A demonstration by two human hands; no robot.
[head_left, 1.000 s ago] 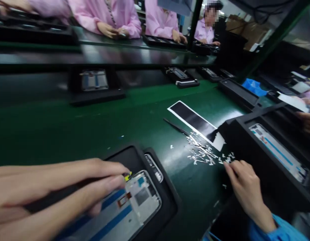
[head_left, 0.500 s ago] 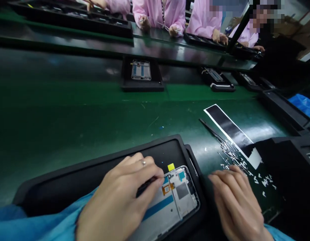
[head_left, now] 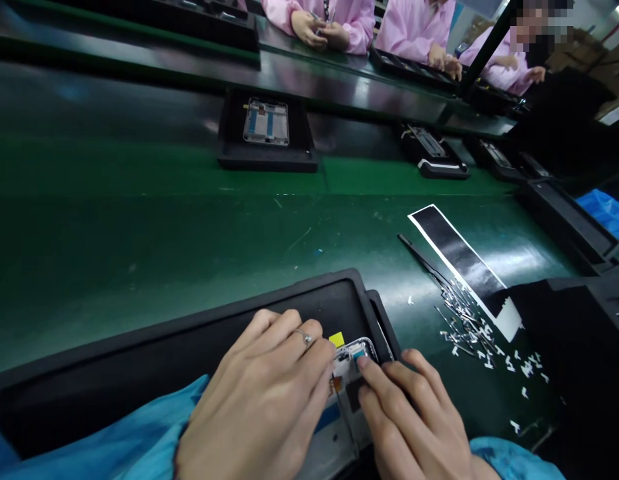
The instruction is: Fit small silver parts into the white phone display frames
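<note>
Together, both hands (head_left: 264, 393) (head_left: 414, 420) arch palm-down over the phone frame (head_left: 338, 443).

Right hand (head_left: 414, 413) touching silver device frame (head_left: 332, 452), left hand (head_left: 262, 393) over it — black tray (head_left: 154, 363) beneath.

Own hands (head_left: 262, 397) — two, ring (head_left: 307, 339) — one

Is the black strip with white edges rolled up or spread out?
Spread out: the black strip lies on the green table, its long white edge straight.
</note>
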